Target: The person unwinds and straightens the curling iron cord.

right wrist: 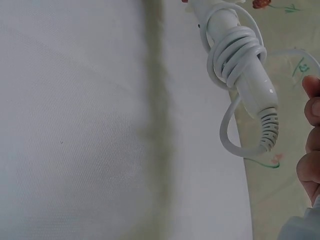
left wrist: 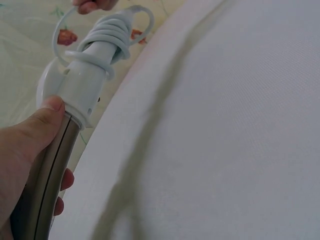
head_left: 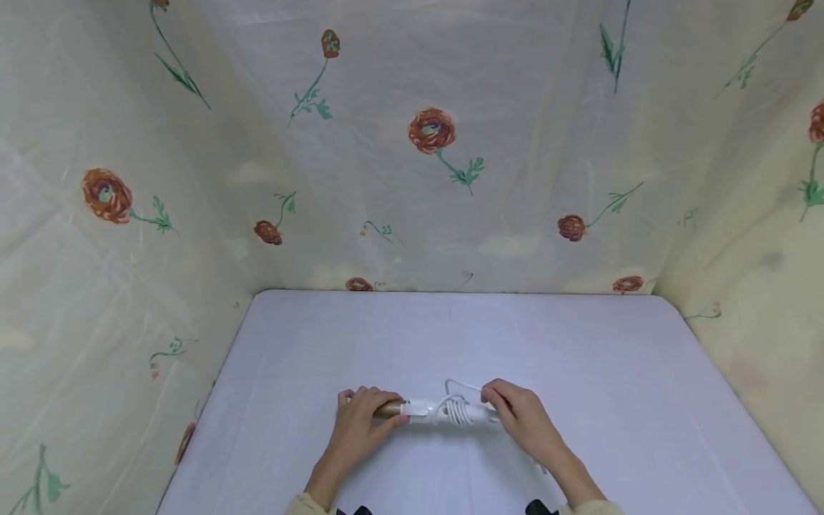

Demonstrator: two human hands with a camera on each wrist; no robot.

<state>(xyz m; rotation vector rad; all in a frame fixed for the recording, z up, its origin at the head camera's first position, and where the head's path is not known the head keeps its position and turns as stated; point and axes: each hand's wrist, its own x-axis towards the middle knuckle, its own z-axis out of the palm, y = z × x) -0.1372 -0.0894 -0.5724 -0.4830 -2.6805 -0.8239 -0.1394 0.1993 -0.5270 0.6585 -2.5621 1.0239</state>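
Head view, tool: a curling iron [head_left: 430,410] lies crosswise over the near middle of the white worktop [head_left: 579,357], its metal barrel to the left and its white handle to the right.
Head view, cord: a white cord [head_left: 455,409] is coiled round the handle, and one loose loop rises on the far side.
Head view, left hand: the left hand [head_left: 362,423] has its fingers curled over the barrel end and grips it.
Head view, right hand: the right hand [head_left: 520,417] is at the handle's right end, fingertips pinching at the cord there; the exact contact is too small to tell.
Head view, surroundings: a pale cloth printed with red flowers [head_left: 431,130] hangs behind and on both sides of the worktop.

Left wrist view, grip: the left hand [left wrist: 25,165] wraps round the metal barrel [left wrist: 47,185], the thumb lying against the white collar [left wrist: 80,90].
Left wrist view, cord: the coils [left wrist: 107,35] sit on the handle past the collar; fingertips of the other hand [left wrist: 92,5] touch the loop at the top edge.

Right wrist view, handle: the white handle [right wrist: 240,65] runs from top to lower right, wound with the cord, and ends in a ribbed strain relief [right wrist: 268,131].
Right wrist view, right hand: the fingers [right wrist: 312,135] show at the right edge, just beside the handle's end; whether they hold the cord cannot be told here.
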